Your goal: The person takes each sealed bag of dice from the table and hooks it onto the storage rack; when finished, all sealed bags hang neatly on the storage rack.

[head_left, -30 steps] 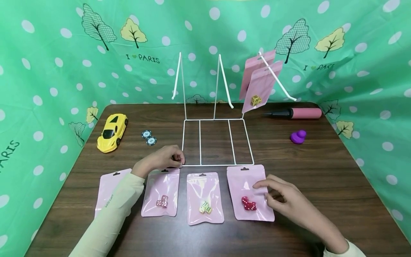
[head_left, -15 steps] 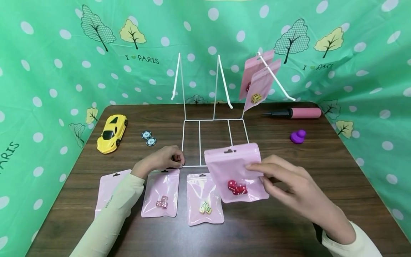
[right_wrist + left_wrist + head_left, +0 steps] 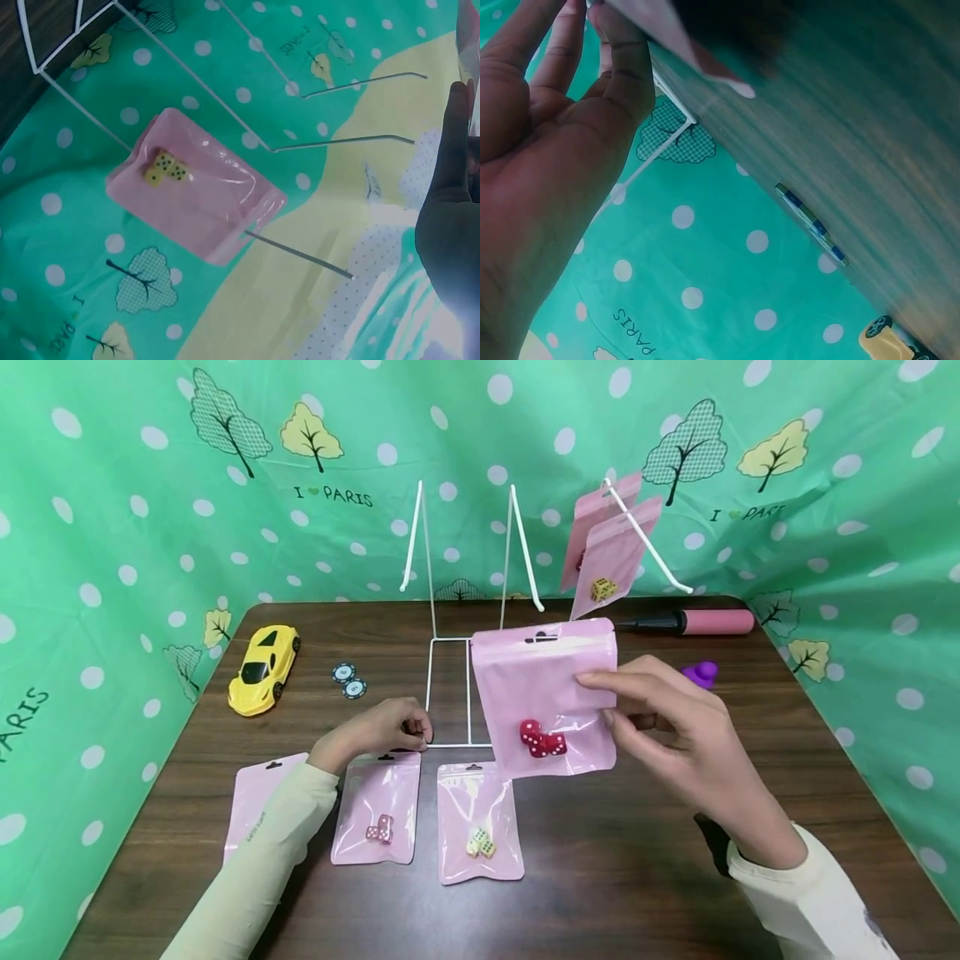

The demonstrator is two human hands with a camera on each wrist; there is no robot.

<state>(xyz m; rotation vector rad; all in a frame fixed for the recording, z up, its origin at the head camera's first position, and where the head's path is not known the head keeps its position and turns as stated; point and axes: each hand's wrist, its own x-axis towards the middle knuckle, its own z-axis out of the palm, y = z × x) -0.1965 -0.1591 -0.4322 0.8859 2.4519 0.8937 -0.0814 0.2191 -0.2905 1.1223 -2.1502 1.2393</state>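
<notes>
My right hand (image 3: 686, 735) pinches a pink zip bag of red dice (image 3: 543, 693) by its right edge. The bag hangs upright above the table, in front of the white wire display rack (image 3: 450, 640). At the rack's front left corner, my left hand (image 3: 382, 731) grips the wire with curled fingers. Two pink bags hang on the rack's right hook; the front one, a bag of yellow dice (image 3: 615, 556), also shows in the right wrist view. On the table lie a bag of pale dice (image 3: 476, 802), a bag of pink dice (image 3: 378, 793) and a pink bag (image 3: 258, 793) partly under my left sleeve.
A yellow toy car (image 3: 264, 670) and two poker chips (image 3: 349, 681) lie on the left. To the right are a pink-and-black pump (image 3: 712, 622) and a purple knob-shaped object (image 3: 701, 674), partly behind my right hand. A green patterned cloth (image 3: 150, 527) stands around the table.
My right hand has taken hold of the bag of red dice, lifted it off the table and carried it up and a little left. My left hand has stayed at the rack corner.
</notes>
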